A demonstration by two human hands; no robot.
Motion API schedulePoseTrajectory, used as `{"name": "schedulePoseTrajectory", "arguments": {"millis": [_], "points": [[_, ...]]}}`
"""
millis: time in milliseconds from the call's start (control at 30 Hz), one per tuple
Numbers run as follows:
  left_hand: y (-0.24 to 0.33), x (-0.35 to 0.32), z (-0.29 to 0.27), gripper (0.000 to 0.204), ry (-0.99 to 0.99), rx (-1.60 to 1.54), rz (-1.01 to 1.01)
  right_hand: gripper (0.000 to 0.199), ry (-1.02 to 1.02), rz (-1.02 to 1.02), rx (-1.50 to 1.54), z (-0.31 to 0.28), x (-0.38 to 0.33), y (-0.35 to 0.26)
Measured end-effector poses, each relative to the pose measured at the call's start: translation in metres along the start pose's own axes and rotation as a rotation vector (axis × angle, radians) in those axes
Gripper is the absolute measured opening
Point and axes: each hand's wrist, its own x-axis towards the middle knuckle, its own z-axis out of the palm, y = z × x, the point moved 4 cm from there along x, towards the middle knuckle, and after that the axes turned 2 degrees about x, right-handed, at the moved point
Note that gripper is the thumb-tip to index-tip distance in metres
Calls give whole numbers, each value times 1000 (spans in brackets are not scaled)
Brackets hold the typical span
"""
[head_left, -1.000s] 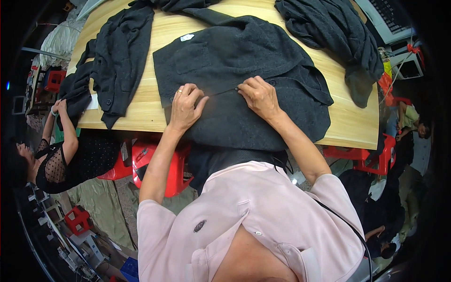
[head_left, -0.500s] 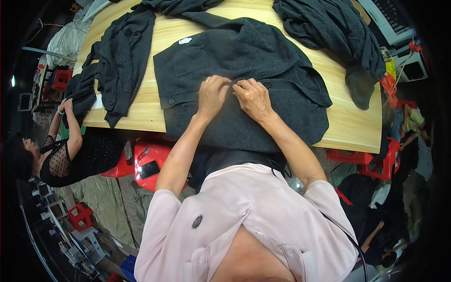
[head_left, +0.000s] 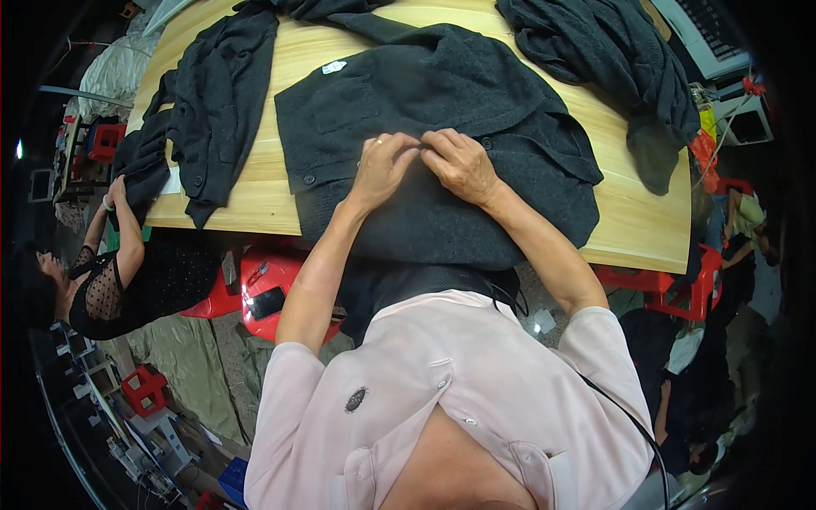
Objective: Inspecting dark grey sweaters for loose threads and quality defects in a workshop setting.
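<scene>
A dark grey knitted cardigan (head_left: 476,81) lies in front of me on the wooden table, its near edge hanging over toward my lap. My left hand (head_left: 381,174) and my right hand (head_left: 460,167) meet at its buttoned front band. Both are closed in a pinch, fingertips almost touching, on the knit between them. Whether a button sits under the fingertips is hidden. One dark button (head_left: 308,179) shows left of my hands, another button (head_left: 486,143) just right of them. A small white label (head_left: 334,67) lies above the cardigan's pocket.
More dark knitwear lies around: a buttoned garment (head_left: 223,119) at left, a bunched one (head_left: 608,64) at far right. A co-worker (head_left: 119,255) handles cloth at the left table edge. A red stool (head_left: 265,285) bearing a phone stands beside me; more red stools (head_left: 680,289) stand right.
Both hands stay at the front band. My right fingers have lifted and straightened a little, and my left fingers have shifted slightly. The cardigan has hardly moved.
</scene>
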Motion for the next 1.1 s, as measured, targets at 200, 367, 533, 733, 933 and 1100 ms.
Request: {"name": "schedulePoseTrajectory", "arguments": {"millis": [200, 367, 533, 733, 933, 1100], "points": [[-1, 3, -5, 23, -66, -79, -33, 11, -175, 95, 67, 14, -10, 6], [-2, 0, -1, 17, 74, -143, -89, 13, -119, 220, 83, 14, -9, 4], [7, 2, 5, 12, 161, -184, -97, 13, -94, 246, 54, 14, -8, 0], [30, 2, 8, 19, 242, 191, 172, 15, -71, 327, 90, 9, -6, -8], [31, -17, -6, 24, 13, 225, 363, 19, 13, 431, 9, -41, -25, 7], [47, -23, -9, 23, 13, 232, 364, 18, -78, 574, -60, -68, -57, 27]]}}
